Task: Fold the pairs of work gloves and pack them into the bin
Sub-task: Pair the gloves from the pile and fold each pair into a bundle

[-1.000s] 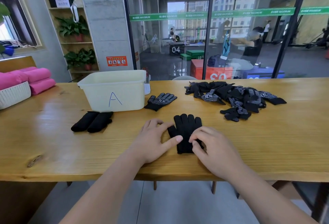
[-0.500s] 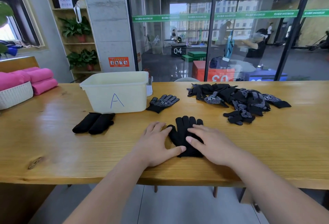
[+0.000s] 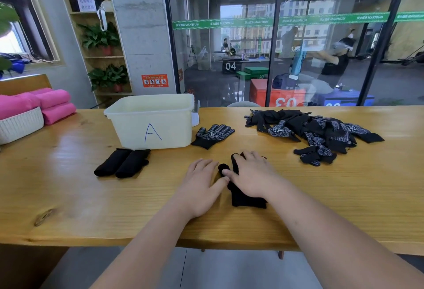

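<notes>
Since a fold is only as neat as the cloth beneath it, the black work glove (image 3: 247,199) should be smoothed flat and its fingers squared up before anything is turned over; whether a second glove is stacked under it cannot be told. Pressure is best spread through the palm, with the stray knitted thumb tucked in first, so that a bundle as compact as the folded pair (image 3: 121,162) in front of the bin (image 3: 128,128) can be made.

The glove is laid on the wooden table (image 3: 68,197) near its front edge, and most of it is covered by the right hand (image 3: 252,176), which is spread flat on it with straight fingers and nothing gripped. Only the cuff and two dark fingertips are seen. The left hand (image 3: 202,183) is laid open on bare wood just beside the glove, its thumb tip touching the glove's edge. A dotted glove (image 3: 213,135) and the unsorted glove pile (image 3: 316,132) are set farther back.
</notes>
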{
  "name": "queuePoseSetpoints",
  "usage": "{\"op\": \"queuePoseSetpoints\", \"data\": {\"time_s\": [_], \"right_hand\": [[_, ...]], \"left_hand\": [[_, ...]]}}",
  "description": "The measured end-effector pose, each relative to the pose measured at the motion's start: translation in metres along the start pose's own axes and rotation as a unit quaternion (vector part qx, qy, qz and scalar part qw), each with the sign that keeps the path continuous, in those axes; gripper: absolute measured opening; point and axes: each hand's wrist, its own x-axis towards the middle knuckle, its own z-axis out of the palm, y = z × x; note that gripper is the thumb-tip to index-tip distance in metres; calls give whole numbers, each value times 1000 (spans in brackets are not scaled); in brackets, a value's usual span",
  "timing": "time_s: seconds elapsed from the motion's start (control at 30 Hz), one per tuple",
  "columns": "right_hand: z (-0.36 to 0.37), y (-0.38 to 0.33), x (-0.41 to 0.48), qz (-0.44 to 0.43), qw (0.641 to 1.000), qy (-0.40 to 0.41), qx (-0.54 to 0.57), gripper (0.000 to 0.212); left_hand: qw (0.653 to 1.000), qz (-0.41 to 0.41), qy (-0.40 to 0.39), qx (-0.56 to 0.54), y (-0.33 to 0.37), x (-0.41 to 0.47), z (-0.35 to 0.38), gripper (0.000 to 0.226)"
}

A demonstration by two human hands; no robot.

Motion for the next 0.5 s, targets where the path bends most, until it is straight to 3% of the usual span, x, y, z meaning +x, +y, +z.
{"op": "queuePoseSetpoints", "data": {"time_s": [0.5], "right_hand": [[15,8,6,5,1000,-17,-20,86]], "left_hand": [[999,37,34,-20,1,-6,-2,63]]}}
